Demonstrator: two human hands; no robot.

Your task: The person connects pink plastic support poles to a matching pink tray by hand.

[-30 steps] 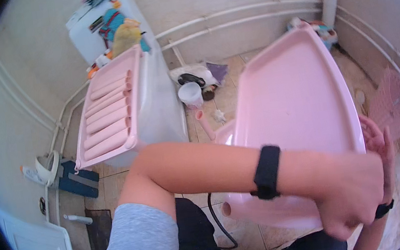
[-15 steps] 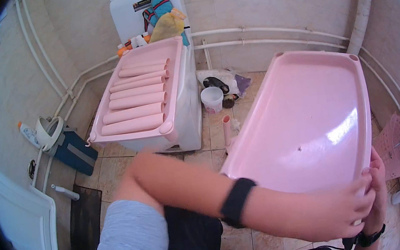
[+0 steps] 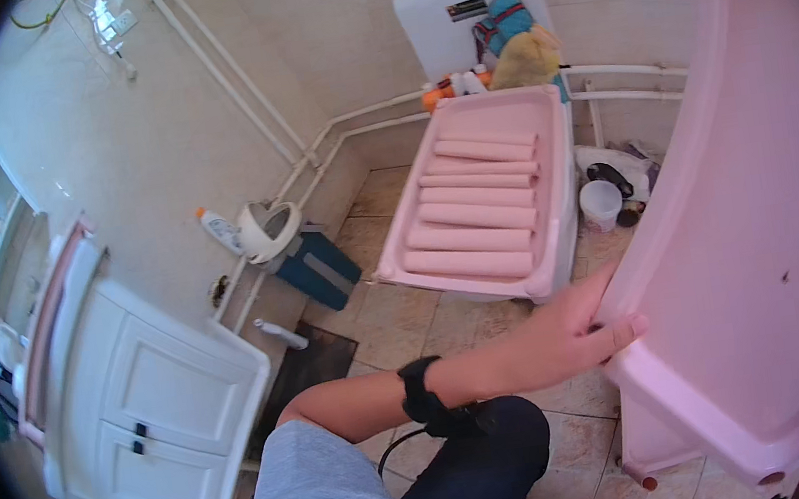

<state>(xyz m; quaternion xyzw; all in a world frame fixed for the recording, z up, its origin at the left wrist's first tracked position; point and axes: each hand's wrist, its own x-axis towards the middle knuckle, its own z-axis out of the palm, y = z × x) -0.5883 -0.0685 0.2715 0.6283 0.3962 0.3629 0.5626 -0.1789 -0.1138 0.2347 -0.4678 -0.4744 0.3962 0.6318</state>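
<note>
My left hand grips the near-left corner of a large pink plastic shelf panel, thumb on its face and the other fingers partly hidden behind the rim. The panel stands tilted at the right, with its raised rim and corner holes showing. Below its near end shows another pink plastic part close to the floor. My right hand is out of view. Further off, a second pink shelf panel lies on a white appliance, holding several pink tubes side by side.
Left are a white cabinet, a teal bin with a white lid, a white bottle and a dark mat. A white bucket stands by the appliance. Cloths hang at the back; pipes run along the walls.
My left hand has moved from the panel's right edge to its near-left corner. The panel has tilted up and come closer. My right hand has left the view, which has swung left.
</note>
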